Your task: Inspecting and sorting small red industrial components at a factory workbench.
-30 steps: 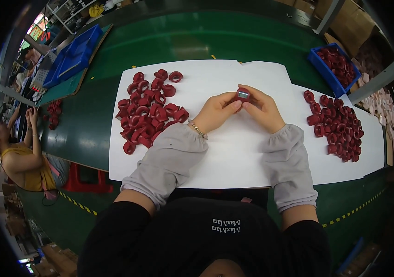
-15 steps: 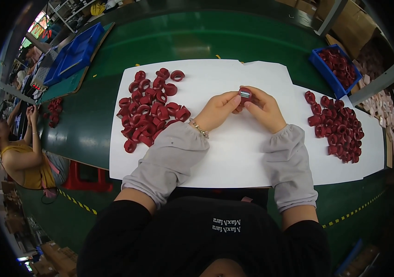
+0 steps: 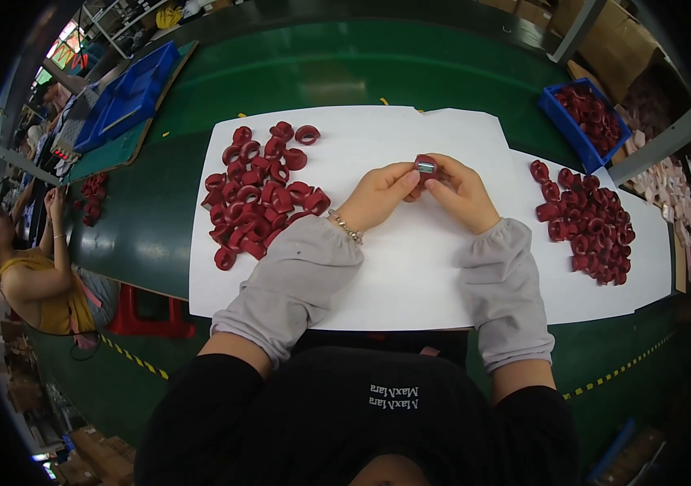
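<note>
Between my fingertips is a small dark red ring-shaped part [image 3: 425, 168] with a shiny pale inset facing up. My left hand [image 3: 379, 194] pinches it from the left, and my right hand [image 3: 467, 196] grips it from the right, the fingers partly hiding it. It is held above the white sheet [image 3: 410, 275]. Left of my hands lies a loose pile of similar red ring-shaped parts [image 3: 252, 190]. Over on the right, another pile of red ring-shaped parts [image 3: 592, 227] rests on the white paper.
A blue bin [image 3: 560, 121] of red parts stands at the far right beside a metal post [image 3: 661, 146]. Blue trays [image 3: 131, 93] lie at the far left of the green table [image 3: 297, 65]. A co-worker [image 3: 42, 279] sits on the left near a small red heap [image 3: 93, 198].
The red ring-shaped part has tilted slightly between my fingers, showing its shiny inset a little differently. Both hands stay on it. The whole view has shifted slightly.
</note>
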`<act>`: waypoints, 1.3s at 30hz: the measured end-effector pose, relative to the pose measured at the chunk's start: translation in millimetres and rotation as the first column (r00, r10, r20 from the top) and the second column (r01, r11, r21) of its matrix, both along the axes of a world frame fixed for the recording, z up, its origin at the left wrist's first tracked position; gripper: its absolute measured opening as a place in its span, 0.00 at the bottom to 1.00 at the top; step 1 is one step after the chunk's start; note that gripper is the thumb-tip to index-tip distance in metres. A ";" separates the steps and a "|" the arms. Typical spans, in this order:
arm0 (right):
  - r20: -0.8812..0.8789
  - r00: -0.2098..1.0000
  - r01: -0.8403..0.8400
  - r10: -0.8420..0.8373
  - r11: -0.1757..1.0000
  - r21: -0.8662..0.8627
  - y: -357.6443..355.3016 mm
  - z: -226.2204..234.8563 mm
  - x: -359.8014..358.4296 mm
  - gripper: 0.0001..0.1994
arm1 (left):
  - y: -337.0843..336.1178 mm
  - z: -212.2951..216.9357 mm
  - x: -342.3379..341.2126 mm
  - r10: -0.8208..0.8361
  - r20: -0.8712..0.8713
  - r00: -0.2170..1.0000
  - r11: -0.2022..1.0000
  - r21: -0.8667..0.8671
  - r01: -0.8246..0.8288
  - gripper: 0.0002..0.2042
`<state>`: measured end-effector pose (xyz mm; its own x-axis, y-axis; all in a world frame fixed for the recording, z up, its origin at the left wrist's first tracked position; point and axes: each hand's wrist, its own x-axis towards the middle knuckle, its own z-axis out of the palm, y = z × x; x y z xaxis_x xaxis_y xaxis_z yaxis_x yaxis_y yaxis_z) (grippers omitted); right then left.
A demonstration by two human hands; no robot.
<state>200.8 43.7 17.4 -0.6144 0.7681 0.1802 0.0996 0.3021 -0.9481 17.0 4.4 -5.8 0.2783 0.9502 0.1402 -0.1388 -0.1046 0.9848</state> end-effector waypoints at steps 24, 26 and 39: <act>-0.026 0.995 0.092 -0.091 0.995 0.029 -3.7 -3.8 -13.1 0.20 | 4.8 -6.6 -2.5 -0.021 0.017 1.000 0.999 -0.027 0.021 0.17; 0.005 0.995 0.099 -0.099 0.995 0.008 -2.7 -3.0 -11.3 0.20 | 5.1 -4.7 1.1 -0.008 0.049 0.999 0.999 -0.032 0.009 0.18; -0.787 0.249 0.264 -0.564 0.822 -0.505 29.4 10.2 38.3 0.20 | 5.6 32.9 -87.1 0.612 -0.783 -0.110 0.676 0.590 -0.441 0.13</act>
<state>239.2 73.1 27.6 0.2175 0.9630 0.1593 -0.7792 0.2696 -0.5658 -70.1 10.0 27.2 -0.3244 0.8705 0.3701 0.9387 0.2479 0.2396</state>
